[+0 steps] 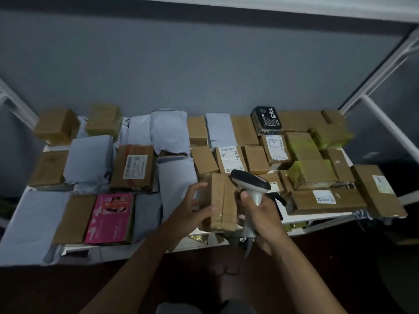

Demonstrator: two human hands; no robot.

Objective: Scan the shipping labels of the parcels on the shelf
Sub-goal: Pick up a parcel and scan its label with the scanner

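The step in hand looks like the search for a label: the left hand (192,206) grips a small brown box (221,202) at the front of the shelf (317,219), thumb on its near face and fingers curled round its left side, and holds it on edge, lifted or tipped up from the row. Only taped cardboard shows on the faces turned this way, with no label to be seen. The right hand (260,214) is wrapped round the handle of a white scanner (251,184), whose dark head sits just beside the box's upper right corner and points away toward the parcels behind. The next move probably calls for turning the box until its label faces up, then bringing the scanner's head round to aim at the barcode; the two are so close that the scanner may need to draw back a little. The shelf itself is the only container here, and it is packed: brown boxes and grey mailing bags (88,159) lie side by side and stacked, with a pink packet (108,217) near the front left and a black box (266,120) at the back. Several boxes on the right show white labels (324,197) face up, as does one left of the middle, while most others show none.
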